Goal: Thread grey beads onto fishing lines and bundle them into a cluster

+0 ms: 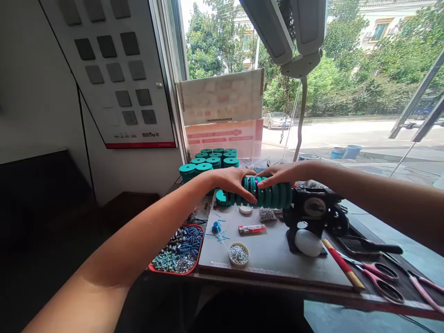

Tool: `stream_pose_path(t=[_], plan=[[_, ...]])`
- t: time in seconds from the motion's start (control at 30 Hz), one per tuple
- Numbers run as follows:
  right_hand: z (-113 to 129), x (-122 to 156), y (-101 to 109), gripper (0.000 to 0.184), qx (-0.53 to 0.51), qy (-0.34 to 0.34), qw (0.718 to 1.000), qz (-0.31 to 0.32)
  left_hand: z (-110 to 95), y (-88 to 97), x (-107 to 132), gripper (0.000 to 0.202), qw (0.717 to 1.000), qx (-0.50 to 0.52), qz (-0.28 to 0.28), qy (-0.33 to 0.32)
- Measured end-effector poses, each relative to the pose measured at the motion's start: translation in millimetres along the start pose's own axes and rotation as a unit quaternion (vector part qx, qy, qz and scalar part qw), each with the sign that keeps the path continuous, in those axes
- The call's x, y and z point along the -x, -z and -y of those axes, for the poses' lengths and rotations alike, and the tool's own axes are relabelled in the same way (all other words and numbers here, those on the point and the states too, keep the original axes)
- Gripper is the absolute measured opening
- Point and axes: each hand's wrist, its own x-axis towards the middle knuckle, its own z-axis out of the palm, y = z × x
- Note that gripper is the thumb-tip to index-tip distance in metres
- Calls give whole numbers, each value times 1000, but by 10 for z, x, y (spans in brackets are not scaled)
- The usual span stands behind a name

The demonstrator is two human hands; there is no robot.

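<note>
By the window [347, 88], above a pale board [277, 263], my left hand [234, 181] and right hand [279, 174] were clasped around green spools [275, 196] beside a black machine [315, 207].

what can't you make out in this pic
All in the head view:
- Far side of the green spools: hidden by their near side, the left hand and right hand.
- Part of the red tray: behind the left forearm.
- Pink-handled tool: cut off by the right edge.
- Print on the pale panel: blurred.
</note>
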Motion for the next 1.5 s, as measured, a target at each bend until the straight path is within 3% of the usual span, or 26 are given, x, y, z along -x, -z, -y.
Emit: stream_pose_path(t=[0.23,0.43,0.67,0.9,1.13,1.33,1.5], plan=[[-11,63,-1,64,-1,9,1000,11,-13,-4,-107,66,1000,25,11,-5],[34,104,-34,66,9,28,1000,-4,18,-32,-96,82,999,39,6,15],[38,104,-50,68,31,40,998,-27,-110,53,-240,75,997,43,61,-10],[72,160,-148,66,60,63,994,-60,-43,6,-298,71,995,61,77,-20],[141,225,-310,83,77,70,988,-115,-24,34,-316,69,993,77,84,-10],[-58,299,-76,78,13,81,991,-108,-81,144,-421,79,995,58,81,30],[-261,318,87,75,-12,42,996,-80,-163,87,-507,78,994,25,94,54]])
